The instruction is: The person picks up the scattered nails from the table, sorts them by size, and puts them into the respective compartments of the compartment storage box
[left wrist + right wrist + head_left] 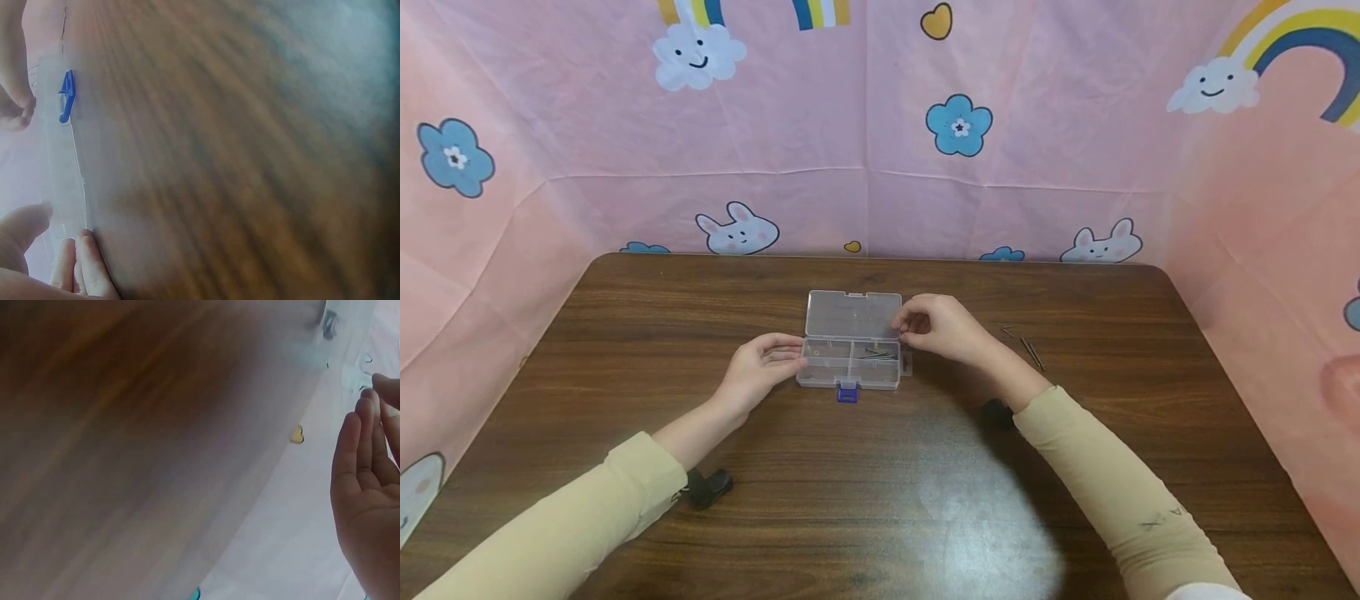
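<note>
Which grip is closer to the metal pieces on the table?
Right. The right grip is by the open lid, left of the loose metal pieces; the left grip is farther, at the left end of the clear box.

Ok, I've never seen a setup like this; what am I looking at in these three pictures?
There's no machine: a person works bare-handed. The wide picture comes from a camera worn on the head; the two close ones come from cameras on each wrist. On the wood-grain table sits a clear divided plastic box, its lid open, with a blue latch in front. Thin metal rods lie in its right half; a few loose rods lie further right. The left hand holds the box's left end. The right hand is at the lid's right edge; whether it pinches anything is unclear.
</note>
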`<state>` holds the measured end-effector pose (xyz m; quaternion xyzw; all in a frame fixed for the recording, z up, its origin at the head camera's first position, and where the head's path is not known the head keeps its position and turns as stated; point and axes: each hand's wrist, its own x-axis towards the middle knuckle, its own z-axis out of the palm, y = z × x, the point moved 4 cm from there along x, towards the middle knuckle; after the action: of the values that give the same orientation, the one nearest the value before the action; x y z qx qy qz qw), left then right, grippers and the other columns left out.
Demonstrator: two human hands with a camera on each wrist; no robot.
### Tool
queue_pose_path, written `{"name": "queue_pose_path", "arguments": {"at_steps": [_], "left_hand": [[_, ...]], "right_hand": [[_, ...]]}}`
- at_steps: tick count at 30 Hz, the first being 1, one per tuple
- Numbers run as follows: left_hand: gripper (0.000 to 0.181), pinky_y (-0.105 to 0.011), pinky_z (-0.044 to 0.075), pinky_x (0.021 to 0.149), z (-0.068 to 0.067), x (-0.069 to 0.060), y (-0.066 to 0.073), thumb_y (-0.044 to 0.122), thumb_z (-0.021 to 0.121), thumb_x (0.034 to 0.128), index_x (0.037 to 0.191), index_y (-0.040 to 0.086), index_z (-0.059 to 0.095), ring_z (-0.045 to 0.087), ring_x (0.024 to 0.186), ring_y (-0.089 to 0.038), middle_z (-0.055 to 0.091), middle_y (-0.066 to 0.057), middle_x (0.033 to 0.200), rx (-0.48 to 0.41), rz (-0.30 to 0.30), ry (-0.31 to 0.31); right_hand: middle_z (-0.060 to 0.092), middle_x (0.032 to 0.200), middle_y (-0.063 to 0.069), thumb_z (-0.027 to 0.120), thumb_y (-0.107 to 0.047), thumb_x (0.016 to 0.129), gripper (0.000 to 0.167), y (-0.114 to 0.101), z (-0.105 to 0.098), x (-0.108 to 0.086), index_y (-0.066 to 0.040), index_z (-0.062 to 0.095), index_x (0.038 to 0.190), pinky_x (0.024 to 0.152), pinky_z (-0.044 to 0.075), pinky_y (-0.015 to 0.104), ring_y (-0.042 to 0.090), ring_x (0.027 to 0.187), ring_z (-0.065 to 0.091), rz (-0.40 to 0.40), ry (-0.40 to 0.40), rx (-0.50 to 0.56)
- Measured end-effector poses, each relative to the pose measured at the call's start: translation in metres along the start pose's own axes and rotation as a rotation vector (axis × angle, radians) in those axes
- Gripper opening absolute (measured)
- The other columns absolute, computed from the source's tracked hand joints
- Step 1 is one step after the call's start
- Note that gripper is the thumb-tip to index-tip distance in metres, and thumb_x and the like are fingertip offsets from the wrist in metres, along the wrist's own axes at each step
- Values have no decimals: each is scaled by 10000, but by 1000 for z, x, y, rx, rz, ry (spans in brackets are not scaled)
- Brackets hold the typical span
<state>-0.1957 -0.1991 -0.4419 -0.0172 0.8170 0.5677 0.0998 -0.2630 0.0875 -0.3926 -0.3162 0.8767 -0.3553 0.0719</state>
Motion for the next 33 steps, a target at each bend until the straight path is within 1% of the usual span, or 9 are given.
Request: {"name": "queue_pose_path", "arguments": {"at_steps": [4,7,14,18,21,23,26,30,33], "left_hand": [[474,-71,534,915,-1,1,0,135,731,1011,1421,-50,580,661,1253,-265,643,-265,1428,0,-5,-4],[476,-72,534,916,-1,1,0,139,731,1013,1423,-49,580,658,1267,-283,643,-264,1429,2,-6,-8],[474,-71,531,916,-1,3,1,135,726,1015,1427,-48,579,646,1287,-303,637,-264,1437,-2,-8,-16],[476,-73,531,919,-2,3,1,145,726,1018,1430,-42,579,644,1287,-301,637,-259,1439,0,-7,-19],[478,-72,530,924,-3,4,1,152,727,1019,1432,-38,579,642,1291,-297,636,-256,1440,-2,-9,-22],[482,-71,530,926,-3,5,1,153,729,1017,1434,-38,578,642,1289,-285,635,-255,1442,-7,-10,-24],[488,-72,533,925,-3,6,0,153,735,1014,1434,-39,578,654,1258,-235,635,-257,1442,-16,-13,-26],[492,-76,539,918,-5,8,0,154,741,1010,1434,-38,579,663,1194,-142,638,-258,1440,-23,-13,-28],[489,-77,540,916,-6,9,0,153,741,1010,1431,-38,581,662,1172,-113,640,-259,1437,-23,-10,-30]], "right_hand": [[772,1018,126,744,32,934,153,5,-10,-5,-9,772,1079,868,641,386,252,936,720,22,13,6],[783,1019,133,747,26,938,146,10,-18,-10,6,770,1081,863,640,385,253,925,730,38,19,20],[790,1043,146,739,17,955,152,24,-35,-21,25,768,1104,816,608,324,248,925,714,88,42,41],[784,1063,147,733,20,959,161,32,-46,-28,26,765,1116,826,614,324,255,950,714,127,64,55],[781,1070,158,727,14,965,156,39,-53,-34,29,763,1116,814,606,289,259,954,712,143,81,50],[780,1066,157,729,7,967,155,44,-58,-38,25,764,1117,792,592,245,252,950,709,151,91,35],[779,1057,154,728,-2,973,152,51,-64,-44,25,763,1118,760,568,193,236,936,704,166,104,16],[785,1041,150,722,4,970,149,61,-71,-53,28,761,1111,759,551,168,203,924,701,194,123,1],[786,1026,146,726,3,962,146,67,-76,-59,27,762,1101,760,544,161,191,910,702,220,134,-13]]}}
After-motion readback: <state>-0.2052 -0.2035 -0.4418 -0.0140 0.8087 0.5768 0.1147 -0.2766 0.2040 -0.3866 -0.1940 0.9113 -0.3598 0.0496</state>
